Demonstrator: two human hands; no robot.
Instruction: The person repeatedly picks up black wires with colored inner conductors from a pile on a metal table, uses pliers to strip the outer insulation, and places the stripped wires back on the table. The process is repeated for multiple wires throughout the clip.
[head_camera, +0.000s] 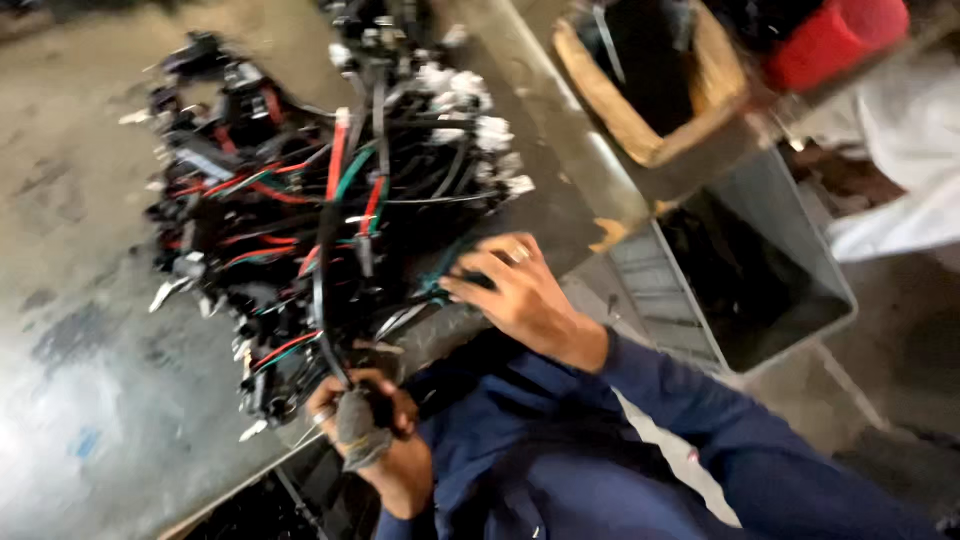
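- Roughly at the middle of the view, a tangled heap of wire harnesses (320, 200) — black cables with red and green strands and white plugs — lies on a grey metal table (80, 380) that fills the left side.
- At the near edge of the table, the left hand (370, 430) is clenched around a black cable (322, 300) that rises from the fist into the heap; a grey cloth or tape wrap (358, 432) shows at the fingers, though the blur makes it hard to say which.
- Just right of that, the right hand (515, 290) rests on the near right side of the heap, fingers spread and curved over the wires; whether it grips any strand I cannot tell. A ring shows on one finger.
- Both arms wear dark blue sleeves (700, 400), running off toward the near right.
- Beyond the table's right edge stands a grey plastic crate (780, 230) — dark inside, contents not clear.
- Farther off, at the top right, sits a brown-rimmed container (640, 110) with a red object (835, 40) beside it.
- A white cloth-like shape (900, 170) lies at the far right edge.
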